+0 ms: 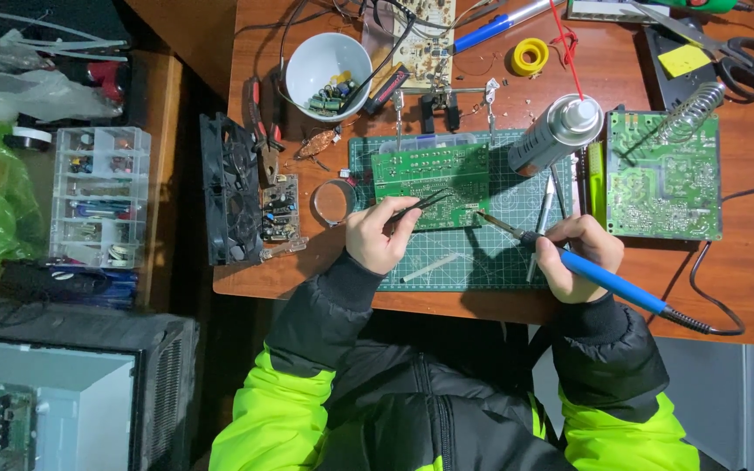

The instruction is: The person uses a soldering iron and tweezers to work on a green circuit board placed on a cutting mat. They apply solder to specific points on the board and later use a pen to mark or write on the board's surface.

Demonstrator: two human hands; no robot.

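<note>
A green circuit board (434,179) lies on the green cutting mat (482,262) at the middle of the frame, just above both hands. The left hand (379,235), left of centre, has its fingers closed around dark tweezers (421,204) whose tips rest on the board's lower edge. The right hand (576,253), to the right of centre, is clamped on a blue-handled soldering iron (604,277), its tip (482,215) touching the board's lower right corner.
</note>
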